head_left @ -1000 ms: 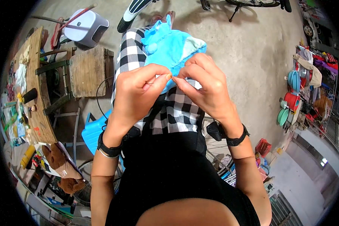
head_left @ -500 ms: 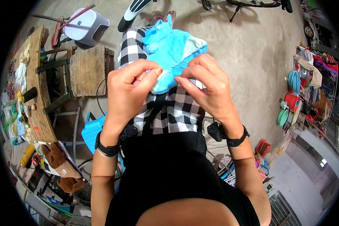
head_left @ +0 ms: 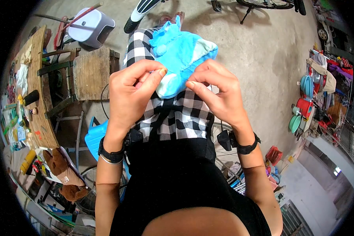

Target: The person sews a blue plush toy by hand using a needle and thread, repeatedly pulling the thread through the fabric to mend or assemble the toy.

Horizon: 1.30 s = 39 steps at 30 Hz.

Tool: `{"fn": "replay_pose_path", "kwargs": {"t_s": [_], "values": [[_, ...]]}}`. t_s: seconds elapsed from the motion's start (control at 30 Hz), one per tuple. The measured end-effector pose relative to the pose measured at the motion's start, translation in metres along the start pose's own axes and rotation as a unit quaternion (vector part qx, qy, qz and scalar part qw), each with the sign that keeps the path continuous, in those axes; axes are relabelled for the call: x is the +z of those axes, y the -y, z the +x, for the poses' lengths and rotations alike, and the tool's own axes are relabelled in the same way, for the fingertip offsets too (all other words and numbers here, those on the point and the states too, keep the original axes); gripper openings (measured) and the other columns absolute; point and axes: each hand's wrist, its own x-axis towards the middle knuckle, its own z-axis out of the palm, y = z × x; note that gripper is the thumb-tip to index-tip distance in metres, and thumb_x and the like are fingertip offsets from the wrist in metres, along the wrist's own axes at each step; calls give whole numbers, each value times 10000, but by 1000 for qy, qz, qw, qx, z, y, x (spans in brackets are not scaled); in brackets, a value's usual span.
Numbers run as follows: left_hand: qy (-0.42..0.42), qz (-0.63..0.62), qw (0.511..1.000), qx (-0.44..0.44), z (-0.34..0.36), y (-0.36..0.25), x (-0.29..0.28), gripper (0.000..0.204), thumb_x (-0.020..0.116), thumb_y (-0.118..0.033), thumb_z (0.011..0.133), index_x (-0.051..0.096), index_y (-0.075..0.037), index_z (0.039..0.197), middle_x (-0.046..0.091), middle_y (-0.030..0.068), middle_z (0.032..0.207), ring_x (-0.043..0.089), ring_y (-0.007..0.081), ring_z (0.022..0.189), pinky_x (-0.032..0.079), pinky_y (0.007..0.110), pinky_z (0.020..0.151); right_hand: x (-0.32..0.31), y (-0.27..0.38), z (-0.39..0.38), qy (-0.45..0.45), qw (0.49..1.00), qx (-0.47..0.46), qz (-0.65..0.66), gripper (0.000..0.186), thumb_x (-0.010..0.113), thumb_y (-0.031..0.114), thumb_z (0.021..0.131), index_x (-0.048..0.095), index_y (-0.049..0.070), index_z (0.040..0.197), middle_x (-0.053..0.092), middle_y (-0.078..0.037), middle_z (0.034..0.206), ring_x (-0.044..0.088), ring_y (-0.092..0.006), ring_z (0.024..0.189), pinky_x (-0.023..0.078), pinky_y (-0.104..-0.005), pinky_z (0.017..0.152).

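Observation:
A blue plush piece point(head_left: 177, 49) with pale patches and a frilled edge lies across my black-and-white checked lap point(head_left: 169, 120). At its lower left, my left hand point(head_left: 133, 88) is closed in a pinch on something tiny at thumb and forefinger, too small to name. Opposite it, at the plush's lower right, my right hand point(head_left: 220, 90) is also pinched, with what it holds unclear. A gap with blue fabric behind it separates the two sets of fingertips.
Left are a wooden chair point(head_left: 90, 76), a plank table point(head_left: 43, 118) with clutter, a white stool point(head_left: 90, 29) and a blue plastic seat point(head_left: 98, 137). A bicycle point(head_left: 263, 4) stands ahead; basins point(head_left: 305, 106) and piled goods line the right side.
My hands have moved apart from where they nearly met: the left went leftward and slightly up, the right slightly rightward. More of the pale lower patch of the plush shows between them.

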Motion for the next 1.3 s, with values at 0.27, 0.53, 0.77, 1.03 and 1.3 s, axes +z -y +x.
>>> {"fn": "replay_pose_path", "kwargs": {"t_s": [0.27,0.53,0.77,1.03,1.3], "values": [[81,29,987,137,-1,4,13,45,665,-26,782,649,0,815,610,84,649,552,128,529,429,251,495,13,-7,-1,-35,891,125,434,93,654,16,818,709,1,892,621,-49,836,540,-100,747,429,-226,640],[72,34,972,221,-1,5,18,63,657,-32,782,668,-10,841,657,104,715,610,160,578,456,261,518,10,1,-2,-104,995,11,5,122,688,1,725,698,9,846,598,-54,776,551,-144,731,432,-267,646],[78,68,976,189,1,0,11,60,659,-44,794,665,-10,843,640,89,697,596,129,570,444,239,515,4,-3,0,-63,978,-133,-148,165,722,18,663,659,35,815,553,-68,749,534,-229,711,417,-324,685],[79,57,978,182,0,5,13,56,661,-51,797,663,-12,838,640,86,695,589,114,566,432,229,506,8,-4,-3,-46,989,-88,-106,165,735,21,665,587,35,737,510,-73,760,520,-240,717,417,-332,648],[93,65,981,156,-1,2,11,54,665,-57,793,666,-24,835,621,65,656,550,92,534,403,226,487,7,-1,-3,-45,992,-87,-75,173,731,2,671,567,25,719,486,-80,754,522,-227,715,428,-312,616]]}}
